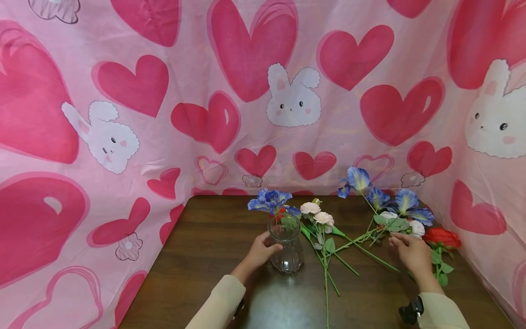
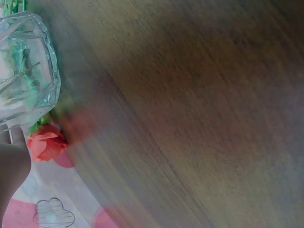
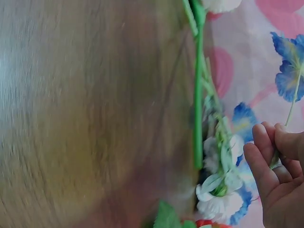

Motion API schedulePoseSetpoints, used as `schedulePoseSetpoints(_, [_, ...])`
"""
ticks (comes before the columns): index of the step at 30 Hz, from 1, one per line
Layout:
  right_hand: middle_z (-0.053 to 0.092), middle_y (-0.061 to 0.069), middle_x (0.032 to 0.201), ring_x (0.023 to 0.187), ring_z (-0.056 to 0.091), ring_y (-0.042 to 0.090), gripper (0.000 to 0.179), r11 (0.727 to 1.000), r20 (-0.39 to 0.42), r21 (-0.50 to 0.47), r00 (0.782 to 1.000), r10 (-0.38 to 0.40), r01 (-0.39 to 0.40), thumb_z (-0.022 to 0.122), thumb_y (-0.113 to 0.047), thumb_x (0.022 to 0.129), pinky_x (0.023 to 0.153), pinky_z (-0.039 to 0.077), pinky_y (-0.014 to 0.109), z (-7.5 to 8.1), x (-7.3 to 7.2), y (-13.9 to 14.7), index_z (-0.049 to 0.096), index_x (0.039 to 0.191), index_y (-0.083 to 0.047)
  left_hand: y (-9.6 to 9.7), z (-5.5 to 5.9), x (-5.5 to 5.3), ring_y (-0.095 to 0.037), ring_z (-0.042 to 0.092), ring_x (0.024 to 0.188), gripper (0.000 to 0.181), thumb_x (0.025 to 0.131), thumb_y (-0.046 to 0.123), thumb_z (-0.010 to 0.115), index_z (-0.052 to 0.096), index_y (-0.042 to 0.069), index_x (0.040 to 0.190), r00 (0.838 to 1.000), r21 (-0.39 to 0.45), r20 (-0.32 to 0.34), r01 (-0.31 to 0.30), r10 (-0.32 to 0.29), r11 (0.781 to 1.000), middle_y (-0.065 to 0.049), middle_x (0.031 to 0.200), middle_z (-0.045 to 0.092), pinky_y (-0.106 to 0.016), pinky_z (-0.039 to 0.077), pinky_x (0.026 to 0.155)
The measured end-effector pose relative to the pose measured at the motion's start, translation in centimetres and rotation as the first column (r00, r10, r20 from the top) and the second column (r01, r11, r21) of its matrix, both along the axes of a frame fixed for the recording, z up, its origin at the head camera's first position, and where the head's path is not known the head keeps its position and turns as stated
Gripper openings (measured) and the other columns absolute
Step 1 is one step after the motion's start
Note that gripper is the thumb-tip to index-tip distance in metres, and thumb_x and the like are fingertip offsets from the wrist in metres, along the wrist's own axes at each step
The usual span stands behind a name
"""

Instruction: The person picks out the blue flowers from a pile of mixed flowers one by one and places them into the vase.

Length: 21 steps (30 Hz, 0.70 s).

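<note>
A clear glass vase (image 1: 287, 260) stands upright on the table, its base also visible in the left wrist view. My left hand (image 1: 260, 251) grips its left side, thumb in front; the other fingers are partly hidden. At the right, my right hand (image 1: 414, 257) pinches the thin green stem of a blue artificial iris (image 1: 358, 178). That raised bloom (image 3: 288, 78) shows above the fingertips in the right wrist view. Other blue irises (image 1: 407, 202) and white flowers (image 1: 417, 228) lie just beyond this hand.
Pale pink flowers (image 1: 323, 219) with long green stems lie right of the vase. Another blue iris (image 1: 269, 201) and a red rose (image 2: 47, 142) are behind it. A second red rose (image 1: 441, 237) rests at the far right. Heart-patterned cloth (image 1: 255, 132) surrounds the wooden table (image 1: 197, 274).
</note>
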State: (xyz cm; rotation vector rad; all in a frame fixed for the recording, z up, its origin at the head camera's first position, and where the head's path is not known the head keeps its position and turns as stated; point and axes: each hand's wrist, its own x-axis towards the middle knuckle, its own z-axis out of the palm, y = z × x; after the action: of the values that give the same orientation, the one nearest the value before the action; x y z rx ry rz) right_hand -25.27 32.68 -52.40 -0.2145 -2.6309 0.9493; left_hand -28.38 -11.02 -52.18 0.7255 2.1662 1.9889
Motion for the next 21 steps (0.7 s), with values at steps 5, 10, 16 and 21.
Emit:
schedulePoseSetpoints(5, [0.070, 0.023, 0.096, 0.096, 0.061, 0.047, 0.029, 0.999, -0.007, -0.045, 1.000, 0.006, -0.006, 0.059, -0.016, 0.098, 0.073, 0.045, 0.055, 1.4, 0.5, -1.2, 0.067, 0.113, 0.007, 0.2, 0.1, 0.0, -0.044, 0.053, 0.117, 0.059, 0.088, 0.016, 0.071, 0.048, -0.010, 0.136, 1.000, 0.005, 0.003, -0.002, 0.002, 1.000, -0.027, 0.128, 0.057, -0.033, 0.050, 0.090])
schedulePoseSetpoints(10, [0.070, 0.023, 0.098, 0.093, 0.065, 0.039, 0.026, 0.997, -0.086, -0.078, 0.996, -0.022, 0.015, 0.063, -0.016, 0.096, 0.075, 0.048, 0.046, 2.5, 0.7, -2.6, 0.070, 0.111, 0.004, 0.2, 0.0, -0.1, -0.043, 0.053, 0.119, 0.056, 0.090, 0.012, 0.068, 0.046, -0.009, 0.137, 1.000, -0.003, 0.001, 0.006, -0.006, 1.000, -0.028, 0.130, 0.054, -0.030, 0.050, 0.090])
schedulePoseSetpoints(16, [0.072, 0.018, 0.093, 0.072, 0.061, -0.010, 0.024, 0.962, -0.177, -0.269, 0.984, -0.004, -0.044, 0.064, -0.011, 0.095, 0.061, 0.048, 0.010, 3.4, 0.9, -5.2, 0.070, 0.112, 0.005, 0.1, -0.1, 0.0, -0.041, 0.053, 0.119, 0.052, 0.091, 0.006, 0.067, 0.048, -0.009, 0.137, 1.000, -0.022, 0.000, -0.008, 0.008, 1.000, -0.027, 0.131, 0.054, -0.034, 0.049, 0.093])
schedulePoseSetpoints(21, [0.071, 0.020, 0.096, 0.078, 0.065, -0.007, 0.024, 0.908, -0.249, -0.391, 0.967, 0.054, -0.151, 0.062, -0.005, 0.095, 0.067, 0.052, 0.014, 4.2, 1.3, -7.5, 0.067, 0.114, 0.009, 0.0, -0.1, 0.1, -0.041, 0.053, 0.119, 0.054, 0.090, 0.009, 0.069, 0.048, -0.010, 0.136, 1.000, -0.018, 0.011, -0.012, 0.013, 1.000, -0.027, 0.130, 0.055, -0.037, 0.048, 0.094])
